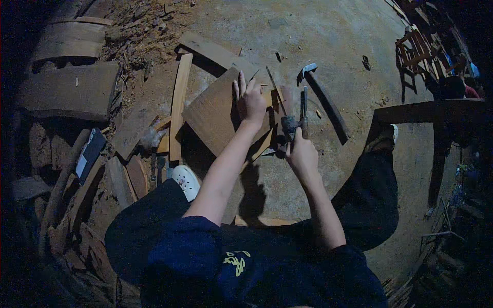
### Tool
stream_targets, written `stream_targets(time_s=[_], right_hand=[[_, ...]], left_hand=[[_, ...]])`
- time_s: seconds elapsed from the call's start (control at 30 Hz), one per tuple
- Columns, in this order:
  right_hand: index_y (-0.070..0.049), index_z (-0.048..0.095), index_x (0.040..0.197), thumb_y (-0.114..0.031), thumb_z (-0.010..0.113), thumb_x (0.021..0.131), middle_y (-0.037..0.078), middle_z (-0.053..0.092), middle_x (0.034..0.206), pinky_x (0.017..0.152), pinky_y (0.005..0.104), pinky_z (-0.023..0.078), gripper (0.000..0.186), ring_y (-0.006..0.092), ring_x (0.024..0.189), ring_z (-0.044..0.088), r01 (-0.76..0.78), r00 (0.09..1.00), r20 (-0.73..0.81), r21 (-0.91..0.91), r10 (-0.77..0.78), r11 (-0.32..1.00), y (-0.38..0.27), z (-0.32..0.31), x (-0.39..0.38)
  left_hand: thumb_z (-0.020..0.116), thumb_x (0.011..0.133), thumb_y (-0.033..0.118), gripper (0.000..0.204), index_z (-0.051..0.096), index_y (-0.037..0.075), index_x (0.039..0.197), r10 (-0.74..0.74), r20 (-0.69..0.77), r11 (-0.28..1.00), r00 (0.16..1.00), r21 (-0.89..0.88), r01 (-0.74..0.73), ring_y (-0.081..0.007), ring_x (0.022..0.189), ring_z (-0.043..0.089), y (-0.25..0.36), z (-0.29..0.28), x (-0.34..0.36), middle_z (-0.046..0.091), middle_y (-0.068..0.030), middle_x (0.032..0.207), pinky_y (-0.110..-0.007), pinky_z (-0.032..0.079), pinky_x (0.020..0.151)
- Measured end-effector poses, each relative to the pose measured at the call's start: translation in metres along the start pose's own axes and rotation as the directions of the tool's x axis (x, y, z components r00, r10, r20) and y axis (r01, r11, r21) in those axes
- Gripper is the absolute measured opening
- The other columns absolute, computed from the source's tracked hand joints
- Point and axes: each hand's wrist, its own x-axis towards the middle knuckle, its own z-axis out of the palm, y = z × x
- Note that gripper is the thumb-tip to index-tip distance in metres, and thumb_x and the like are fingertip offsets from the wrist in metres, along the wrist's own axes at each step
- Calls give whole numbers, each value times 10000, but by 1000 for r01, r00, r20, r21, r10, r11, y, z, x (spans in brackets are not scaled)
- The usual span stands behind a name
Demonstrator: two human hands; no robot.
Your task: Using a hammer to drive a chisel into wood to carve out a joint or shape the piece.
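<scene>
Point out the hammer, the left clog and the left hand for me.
Hammer [327, 104]: head view, on the middle of its handle.
Left clog [186, 183]: head view, on its white, holed upper.
Left hand [251, 107]: head view, on the back of the hand.

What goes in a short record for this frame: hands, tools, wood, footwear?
Left hand: fingers spread, on or just above a brown board
Right hand: gripping a dark tool, kind unclear
Floor tool: claw hammer, right of the board
Wood: pale curved strip, left of the board
Footwear: white clog, left foot
</scene>
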Motion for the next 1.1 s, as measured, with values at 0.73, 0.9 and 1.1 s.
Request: stream_targets(time_s=[0.73, 0.9, 1.1], right_hand=[[3, 450, 1172, -184, 566, 854, 279, 622, 760, 664, 545, 489, 387, 455, 739, 623, 7, 999, 42, -63, -4, 998, -18, -18, 8], [16, 395, 1289, -187, 640, 784, 260, 643, 814, 687, 531, 510, 597, 434, 777, 644, -43, 977, 205, -122, 67, 992, -17, -28, -36], [34, 412, 1238, -223, 632, 804, 258, 642, 815, 683, 530, 507, 550, 433, 788, 641, -56, 996, 67, -43, 59, 998, -19, -19, 10]], left_hand=[[499, 723, -4, 223, 710, 20, 791, 11, -26, 998, 1000, -65, -13, -430, 1316, 366, 2, 6, 5, 658, -217, 972, -554, 211, 1132], [544, 716, 16, 185, 713, 39, 789, 20, 51, 999, 998, 40, -22, -457, 1331, 329, -10, -7, -4, 663, -196, 961, -607, 176, 1120], [539, 701, -7, 210, 714, 52, 802, 55, -1, 998, 998, -11, -55, -454, 1332, 326, 2, 12, 3, 662, -186, 959, -620, 172, 1116]])
